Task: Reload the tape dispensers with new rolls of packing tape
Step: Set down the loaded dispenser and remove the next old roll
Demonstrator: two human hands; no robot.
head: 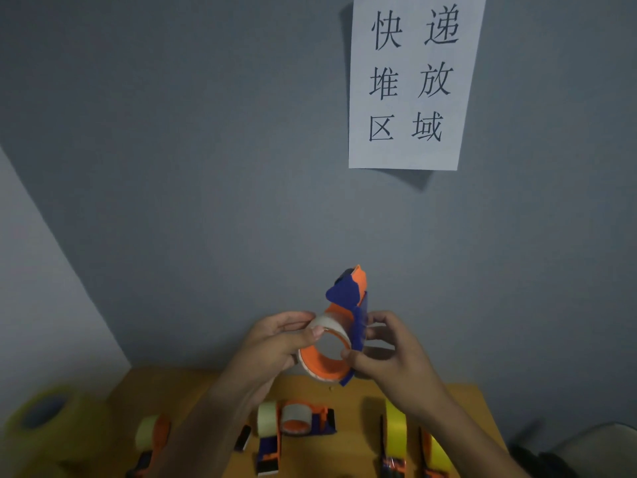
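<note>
I hold a blue and orange tape dispenser up in front of the grey wall, its nose pointing upward. On its orange hub sits a nearly spent pale tape core. My left hand grips the core's rim with thumb and fingers. My right hand pinches the dispenser's blue side plate and lower hub edge. Below on the wooden table lie several other dispensers, one with a pale roll, two with yellow rolls.
A large yellow tape roll sits blurred at the table's left end. Another dispenser with a pale roll lies beside my left forearm. A paper sign hangs on the wall. A dark object sits at bottom right.
</note>
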